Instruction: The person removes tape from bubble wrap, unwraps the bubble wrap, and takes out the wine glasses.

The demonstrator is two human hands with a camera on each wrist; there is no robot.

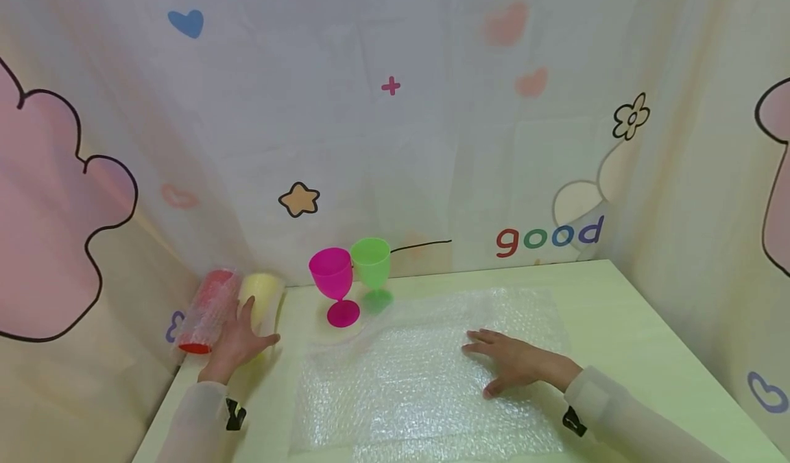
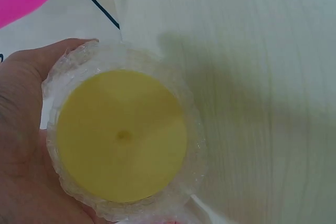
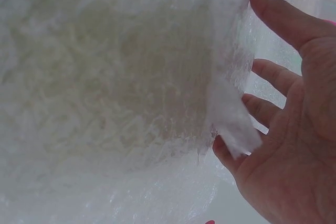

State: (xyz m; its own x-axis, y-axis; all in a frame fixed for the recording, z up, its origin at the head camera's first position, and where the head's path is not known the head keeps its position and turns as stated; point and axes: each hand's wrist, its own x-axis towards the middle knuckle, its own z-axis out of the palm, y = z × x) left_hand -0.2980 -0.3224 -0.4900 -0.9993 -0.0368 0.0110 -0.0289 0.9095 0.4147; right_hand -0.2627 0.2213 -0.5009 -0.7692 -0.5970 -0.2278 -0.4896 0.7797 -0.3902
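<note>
In the head view my left hand point(image 1: 234, 343), fingers and thumb spread, is at the yellow bubble-wrapped cylinder point(image 1: 262, 295). The left wrist view has the cylinder's round yellow end point(image 2: 121, 135) inside clear wrap, with the left hand point(image 2: 23, 129) along its side; whether it bears any weight I cannot tell. My right hand point(image 1: 515, 361) is spread over a flat bubble-wrap sheet point(image 1: 401, 381). In the right wrist view the right hand's fingers point(image 3: 273, 77) lie at the edge of bubble wrap point(image 3: 115, 87); firm contact is unclear.
A red bubble-wrapped cylinder point(image 1: 210, 309) lies left of the yellow one. Behind the sheet stand a pink goblet point(image 1: 332, 271) and a green goblet point(image 1: 372, 260), close together. A patterned curtain point(image 1: 395, 140) hangs behind the pale table point(image 1: 642, 333) and at both sides.
</note>
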